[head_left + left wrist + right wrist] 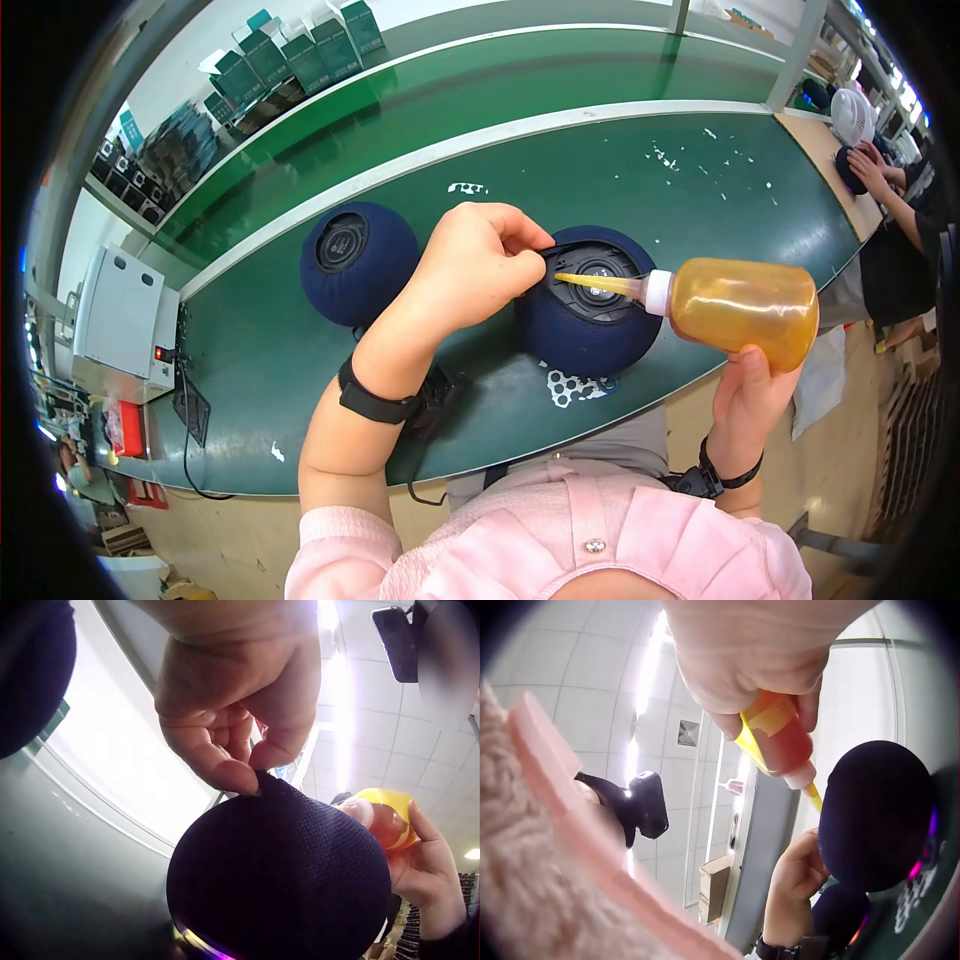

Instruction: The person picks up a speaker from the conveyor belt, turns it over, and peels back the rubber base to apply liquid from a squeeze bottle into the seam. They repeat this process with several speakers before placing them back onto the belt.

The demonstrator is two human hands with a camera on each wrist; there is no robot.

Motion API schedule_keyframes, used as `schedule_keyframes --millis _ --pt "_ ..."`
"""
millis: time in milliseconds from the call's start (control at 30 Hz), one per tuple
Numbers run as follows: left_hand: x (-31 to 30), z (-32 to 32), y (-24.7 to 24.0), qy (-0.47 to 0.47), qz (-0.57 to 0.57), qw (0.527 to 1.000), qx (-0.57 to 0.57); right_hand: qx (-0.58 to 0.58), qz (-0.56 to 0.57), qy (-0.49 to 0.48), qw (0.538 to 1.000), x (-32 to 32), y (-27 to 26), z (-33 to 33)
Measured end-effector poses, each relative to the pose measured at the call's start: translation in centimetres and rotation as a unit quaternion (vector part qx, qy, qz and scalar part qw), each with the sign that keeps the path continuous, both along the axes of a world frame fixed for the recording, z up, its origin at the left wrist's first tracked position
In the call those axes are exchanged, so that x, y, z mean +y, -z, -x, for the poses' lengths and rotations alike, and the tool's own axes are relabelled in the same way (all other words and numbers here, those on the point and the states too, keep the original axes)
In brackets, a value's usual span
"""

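Note:
A round speaker (585,340) covered in dark blue fabric stands on the green table, its black recessed face with a round label turned up. With thumb and finger my left hand (475,265) pinches the edge of the fabric cover (274,787) and lifts it off the rim. My right hand (755,395) grips a squeeze bottle (745,305) of amber liquid, tilted on its side. The bottle's long tapered nozzle (600,284) reaches over the open face, its tip near the lifted fabric edge. Behind my left forearm sits a second blue speaker (360,265).
White scraps (575,388) and flakes lie on the green table (500,400). A grey machine (120,315) with a cable stands at the left end. Green boxes (300,55) line the shelf behind. At the right another person's hands (872,165) hold a dark object.

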State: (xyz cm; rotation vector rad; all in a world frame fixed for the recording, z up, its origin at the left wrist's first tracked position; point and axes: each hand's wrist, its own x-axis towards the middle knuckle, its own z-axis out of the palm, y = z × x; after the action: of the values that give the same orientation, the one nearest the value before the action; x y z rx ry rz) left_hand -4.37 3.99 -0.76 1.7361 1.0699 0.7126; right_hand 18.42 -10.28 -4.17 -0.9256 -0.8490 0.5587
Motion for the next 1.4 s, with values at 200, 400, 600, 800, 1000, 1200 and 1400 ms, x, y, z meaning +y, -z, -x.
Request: schedule_keyframes --millis 200,400,600,800,1000,1200,1400 --pt "0.1 0.1 0.2 0.006 -0.03 1.0 0.006 -0.073 -0.023 0.025 0.997 -0.1 -0.8 1.1" --pt "0.0 -0.1 0.0 0.001 -0.028 1.0 0.007 -0.321 -0.123 -0.056 0.937 -0.8 -1.6 1.1" --pt "-0.1 -0.1 -0.2 0.001 -0.041 0.999 0.018 0.077 -0.052 -0.313 0.945 -2.4 -3.4 2.3" --pt "-0.2 -0.1 -0.3 -0.001 -0.05 0.998 0.029 0.012 0.012 -0.271 0.962 -2.9 -4.2 2.8" --pt "-0.2 -0.1 -0.2 0.0 -0.063 0.998 0.03 0.11 0.026 -0.261 0.959 -2.8 -3.5 1.7" --pt "-0.4 -0.2 -0.4 -0.005 -0.068 0.997 0.043 -0.349 -0.115 -0.027 0.93 -1.6 -1.6 1.4" --pt "-0.5 -0.3 -0.2 -0.015 -0.096 0.994 0.057 -0.298 -0.013 0.088 0.95 -1.8 -1.8 1.8"
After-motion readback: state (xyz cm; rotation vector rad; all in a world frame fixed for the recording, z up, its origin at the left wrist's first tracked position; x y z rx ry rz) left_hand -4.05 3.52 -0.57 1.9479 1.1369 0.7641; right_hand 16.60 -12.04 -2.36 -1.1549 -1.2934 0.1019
